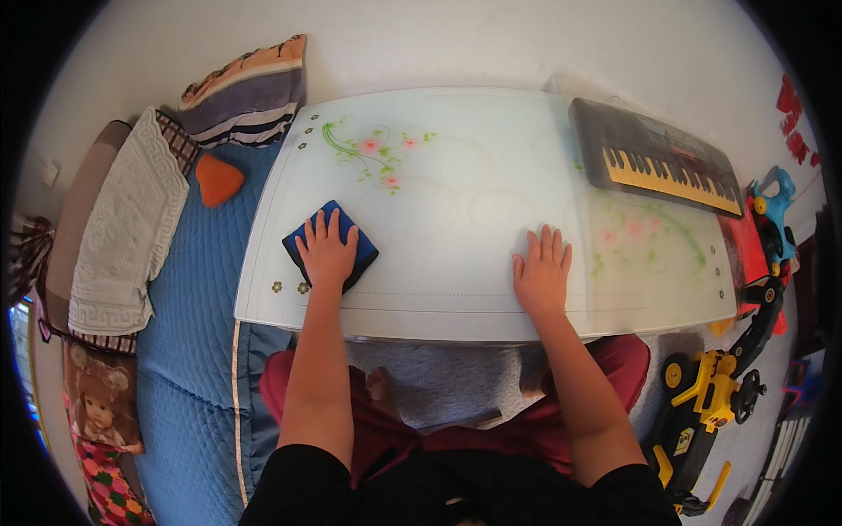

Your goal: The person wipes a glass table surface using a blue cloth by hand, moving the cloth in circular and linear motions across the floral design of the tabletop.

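Note:
My left hand [329, 254] lies flat, fingers spread, on top of a folded blue cloth with dark edges [360, 273] at the left part of the table. The palm presses down on the cloth without the fingers wrapping round it. Further right, my right hand [541, 272] rests open on the bare tabletop, its fingers pointing away from me. The white glossy table [456, 254] carries printed pink flowers with green stems at its far left and right side.
A keyboard instrument [667, 158] sits at the table's far right. On the left stands a blue-covered sofa [197, 289] with a striped cushion [246, 96] and an orange heart-shaped object [218, 181]. Yellow-black [702, 394] and blue [775, 206] ride-on toys occupy the right.

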`<action>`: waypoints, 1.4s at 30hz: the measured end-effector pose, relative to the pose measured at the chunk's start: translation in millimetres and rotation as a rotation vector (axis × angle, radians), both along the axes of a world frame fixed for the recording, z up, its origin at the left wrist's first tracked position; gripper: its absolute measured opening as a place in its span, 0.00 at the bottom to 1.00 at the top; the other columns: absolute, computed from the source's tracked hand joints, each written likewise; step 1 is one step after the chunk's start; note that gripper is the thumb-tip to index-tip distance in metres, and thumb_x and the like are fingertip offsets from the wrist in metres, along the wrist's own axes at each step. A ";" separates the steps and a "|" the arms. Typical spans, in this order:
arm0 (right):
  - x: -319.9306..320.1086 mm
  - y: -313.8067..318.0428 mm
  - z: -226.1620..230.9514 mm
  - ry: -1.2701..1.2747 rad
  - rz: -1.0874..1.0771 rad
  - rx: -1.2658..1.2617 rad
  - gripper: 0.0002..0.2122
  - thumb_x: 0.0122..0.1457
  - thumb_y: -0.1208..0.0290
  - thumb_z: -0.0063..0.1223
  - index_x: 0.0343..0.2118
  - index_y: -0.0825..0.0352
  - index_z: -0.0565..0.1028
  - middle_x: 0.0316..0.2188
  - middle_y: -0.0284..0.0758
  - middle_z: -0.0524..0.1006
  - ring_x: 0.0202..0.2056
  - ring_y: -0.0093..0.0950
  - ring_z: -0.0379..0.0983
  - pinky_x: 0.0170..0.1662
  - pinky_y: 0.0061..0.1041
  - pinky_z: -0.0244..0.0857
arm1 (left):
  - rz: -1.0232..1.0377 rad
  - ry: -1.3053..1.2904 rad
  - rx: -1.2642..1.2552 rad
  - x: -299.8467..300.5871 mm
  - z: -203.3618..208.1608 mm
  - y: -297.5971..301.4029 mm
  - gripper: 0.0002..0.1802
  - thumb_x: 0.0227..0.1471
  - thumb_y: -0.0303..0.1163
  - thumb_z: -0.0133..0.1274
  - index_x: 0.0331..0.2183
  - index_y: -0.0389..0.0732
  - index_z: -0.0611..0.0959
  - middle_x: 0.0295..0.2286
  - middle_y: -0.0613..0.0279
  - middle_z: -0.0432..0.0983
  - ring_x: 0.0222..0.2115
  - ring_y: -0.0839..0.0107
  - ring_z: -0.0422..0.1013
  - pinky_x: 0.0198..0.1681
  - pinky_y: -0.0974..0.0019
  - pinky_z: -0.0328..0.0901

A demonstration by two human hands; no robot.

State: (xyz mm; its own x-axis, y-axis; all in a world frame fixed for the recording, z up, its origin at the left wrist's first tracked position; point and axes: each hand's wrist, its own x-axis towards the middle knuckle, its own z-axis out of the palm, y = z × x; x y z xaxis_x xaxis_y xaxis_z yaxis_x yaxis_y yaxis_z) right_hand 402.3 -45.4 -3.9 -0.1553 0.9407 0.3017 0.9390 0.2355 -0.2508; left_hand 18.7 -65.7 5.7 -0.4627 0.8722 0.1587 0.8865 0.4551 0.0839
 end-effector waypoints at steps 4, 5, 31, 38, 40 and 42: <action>-1.5 -0.4 2.1 -0.064 -0.007 0.015 0.26 0.65 0.61 0.48 0.62 0.70 0.64 0.67 0.53 0.59 0.70 0.51 0.48 0.71 0.55 0.36 | 0.037 0.035 0.032 20.9 -7.6 8.3 0.38 0.62 0.60 0.42 0.67 0.53 0.64 0.68 0.57 0.54 0.68 0.46 0.47 0.68 0.32 0.38; -2.0 -1.1 3.2 -0.056 -0.008 0.014 0.26 0.65 0.61 0.48 0.62 0.71 0.64 0.67 0.53 0.59 0.70 0.52 0.48 0.71 0.55 0.36 | 0.031 0.033 0.011 33.2 -6.5 8.9 0.39 0.62 0.60 0.41 0.67 0.52 0.63 0.68 0.57 0.54 0.68 0.46 0.47 0.67 0.30 0.37; -108.3 -6.5 2.9 0.050 0.340 0.224 0.23 0.63 0.58 0.52 0.60 0.55 0.71 0.62 0.44 0.69 0.66 0.45 0.60 0.67 0.56 0.47 | -0.587 -0.453 -0.199 127.4 68.6 -5.8 0.24 0.60 0.32 0.49 0.57 0.38 0.74 0.48 0.49 0.79 0.46 0.47 0.75 0.51 0.49 0.68; -131.0 70.5 4.4 -0.158 0.317 0.015 0.27 0.66 0.51 0.45 0.67 0.49 0.63 0.70 0.39 0.57 0.72 0.42 0.45 0.70 0.59 0.33 | -0.558 -0.393 -0.001 138.8 65.3 -10.9 0.23 0.60 0.35 0.53 0.55 0.40 0.76 0.50 0.54 0.77 0.50 0.54 0.74 0.55 0.50 0.67; -138.8 95.0 5.6 -0.111 0.292 -0.052 0.27 0.68 0.49 0.41 0.68 0.50 0.62 0.71 0.37 0.57 0.73 0.39 0.45 0.71 0.57 0.32 | -0.603 -0.282 0.181 139.0 59.0 -7.8 0.22 0.60 0.36 0.53 0.54 0.40 0.76 0.50 0.55 0.78 0.51 0.57 0.74 0.59 0.46 0.63; -144.2 119.2 6.6 -0.128 0.269 -0.062 0.27 0.68 0.47 0.39 0.68 0.50 0.61 0.71 0.35 0.57 0.73 0.38 0.45 0.71 0.56 0.32 | -0.580 -0.298 0.107 138.2 65.9 -5.0 0.22 0.60 0.36 0.53 0.54 0.40 0.76 0.49 0.55 0.78 0.51 0.57 0.74 0.59 0.45 0.63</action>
